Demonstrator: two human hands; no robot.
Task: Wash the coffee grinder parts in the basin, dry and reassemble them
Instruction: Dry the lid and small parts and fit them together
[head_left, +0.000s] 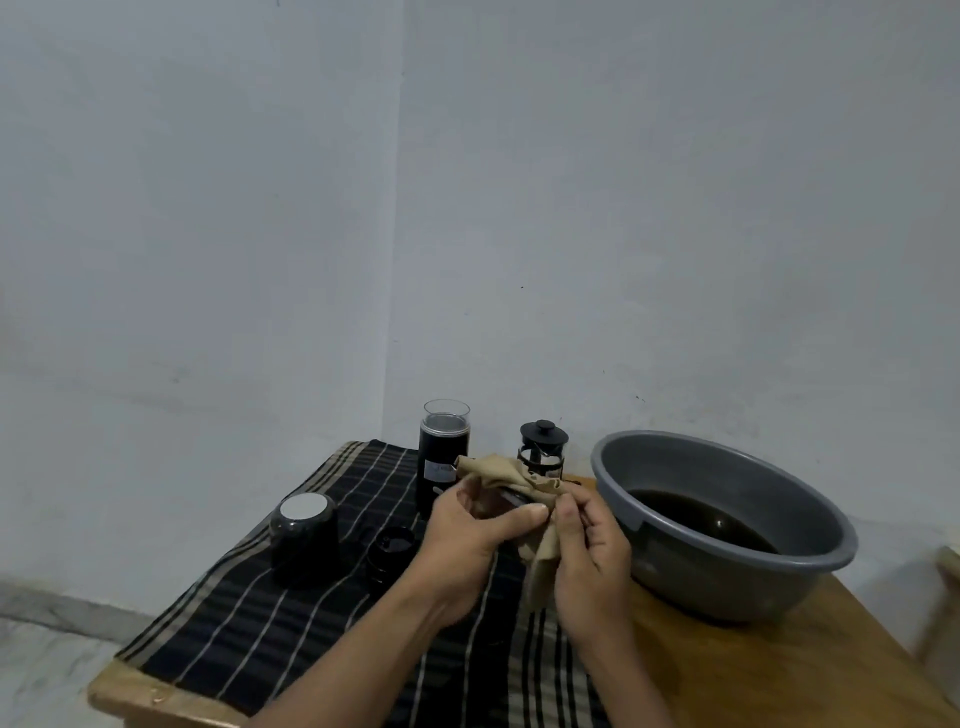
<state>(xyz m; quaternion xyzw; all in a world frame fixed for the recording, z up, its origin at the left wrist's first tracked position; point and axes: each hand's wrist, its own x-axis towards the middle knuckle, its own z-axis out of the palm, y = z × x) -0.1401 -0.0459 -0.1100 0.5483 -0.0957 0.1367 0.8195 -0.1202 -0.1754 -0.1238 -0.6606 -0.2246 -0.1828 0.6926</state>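
Currently: drying step, washing seemingly done.
Left hand (467, 527): grips dark grinder part (511, 500), centre, left of basin (701, 467).
Right hand (592, 551): pinches tan cloth (543, 566) around it.
Next: probably turn part, wipe remaining faces.

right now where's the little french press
In the head view the french press stands at the back of the table, between the tall black canister, left, and the grey basin, right.
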